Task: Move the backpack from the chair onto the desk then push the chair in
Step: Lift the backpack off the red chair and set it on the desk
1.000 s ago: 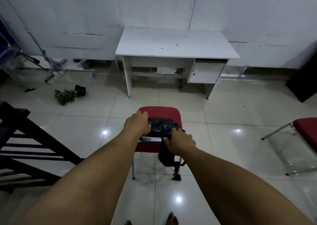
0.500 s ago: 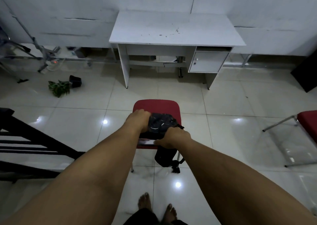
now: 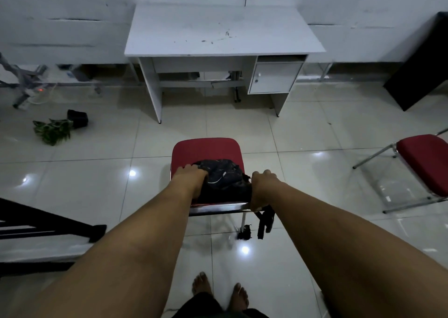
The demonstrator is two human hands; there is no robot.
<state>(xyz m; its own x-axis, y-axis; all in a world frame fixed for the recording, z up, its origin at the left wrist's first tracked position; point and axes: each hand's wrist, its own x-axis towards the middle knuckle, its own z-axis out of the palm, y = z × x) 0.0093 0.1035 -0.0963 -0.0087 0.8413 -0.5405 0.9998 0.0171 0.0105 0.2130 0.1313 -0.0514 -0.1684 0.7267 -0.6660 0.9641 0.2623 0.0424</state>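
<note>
A black backpack [image 3: 223, 176] lies on the near half of a red-seated chair [image 3: 206, 149] with a chrome frame. Its straps [image 3: 265, 222] hang down behind the chair's back rail. My left hand [image 3: 188, 177] grips the backpack's left side. My right hand [image 3: 263, 185] grips its right side by the back rail. The white desk [image 3: 225, 30] stands beyond the chair against the wall, its top bare apart from some dark specks.
A second red chair [image 3: 426, 165] stands at the right. A black panel [image 3: 417, 63] leans on the wall at far right. A tipped black pot with a green plant [image 3: 60, 126] lies on the floor at left. A dark frame [image 3: 36, 225] sits at near left. My bare feet [image 3: 219, 291] are below.
I have come closer to the chair. My hands have spread from the top of the backpack to its two sides, and the bag now sits more fully on the seat.
</note>
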